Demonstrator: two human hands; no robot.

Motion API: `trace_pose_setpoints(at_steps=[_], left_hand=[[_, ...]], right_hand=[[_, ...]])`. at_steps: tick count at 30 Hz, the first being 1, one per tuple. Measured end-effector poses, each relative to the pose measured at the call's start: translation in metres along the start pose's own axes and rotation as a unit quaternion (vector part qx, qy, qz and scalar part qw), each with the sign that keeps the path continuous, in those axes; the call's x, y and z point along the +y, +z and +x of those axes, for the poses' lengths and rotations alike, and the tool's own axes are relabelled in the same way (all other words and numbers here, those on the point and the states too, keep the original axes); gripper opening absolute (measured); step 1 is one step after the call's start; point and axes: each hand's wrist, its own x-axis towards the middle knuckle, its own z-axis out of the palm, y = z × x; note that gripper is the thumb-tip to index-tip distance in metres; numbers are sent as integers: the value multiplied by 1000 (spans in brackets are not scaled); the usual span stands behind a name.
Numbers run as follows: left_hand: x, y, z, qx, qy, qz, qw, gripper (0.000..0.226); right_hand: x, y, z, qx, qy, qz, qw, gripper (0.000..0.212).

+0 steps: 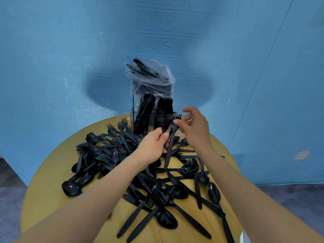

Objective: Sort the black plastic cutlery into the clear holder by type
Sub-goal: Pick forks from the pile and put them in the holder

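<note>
At centre frame, your left hand grips a bunch of glossy black forks; your right hand pinches one fork's neck. The clear holder stands just behind, near the round yellow table's far edge, with loose cutlery heaped lower left.

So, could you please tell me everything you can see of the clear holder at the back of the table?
The clear holder is a see-through plastic box with upright walls forming compartments. It stands upright at the far edge of the round yellow table. Black forks and other black cutlery stand in it. A clear bag of cutlery rises behind it.
</note>
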Motion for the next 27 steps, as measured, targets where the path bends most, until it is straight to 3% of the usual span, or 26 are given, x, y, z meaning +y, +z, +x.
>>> trace_pose_setpoints(at_steps=[4, 8, 13, 17, 20, 22, 27], left_hand=[[0, 4, -3, -17, -16, -54, 998, 24], [-2, 1, -6, -16, -65, -107, 992, 30], [-3, -5, -3, -2, -121, -108, 987, 31], [9, 8, -10, -65, -125, -218, 966, 30], [12, 12, -9, -46, -123, -287, 949, 34], [11, 11, -7, -45, -109, -291, 949, 35], [5, 14, -7, -52, -89, -261, 960, 29]], right_hand=[[2, 0, 3, 32, 9, -33, 999, 9], [-3, -8, 5, -8, 8, -22, 1000, 18], [-7, -20, 7, -37, -25, -7, 999, 13], [-10, -8, 4, -26, -45, -10, 999, 23], [-7, -3, 4, 23, -48, -21, 998, 15], [-6, 0, 2, 34, -36, -3, 999, 8], [-4, 10, -6, -26, 19, 42, 999, 21]])
